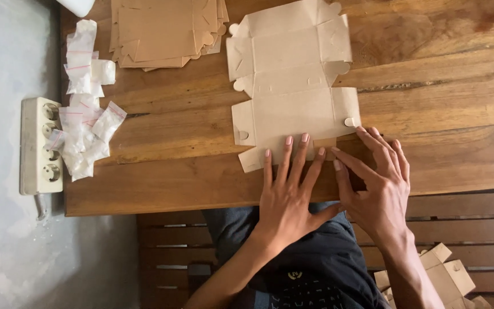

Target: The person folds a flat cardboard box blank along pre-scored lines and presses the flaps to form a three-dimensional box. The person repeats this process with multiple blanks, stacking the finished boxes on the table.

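Note:
A flat, unfolded brown cardboard box blank (293, 86) lies on the wooden table (441, 86), its near flap at the table's front edge. My left hand (287, 191) presses flat on that near flap with fingers spread. Beside it, my right hand (375, 183) rests with fingers extended on the table, its thumb and index touching the flap's right end. Neither hand grips anything.
A stack of more flat box blanks (164, 31) sits at the back left. Several small clear zip bags (87, 103) lie at the table's left end beside a white power strip (41, 146). Folded cardboard boxes (447, 277) rest on the slatted bench at lower right.

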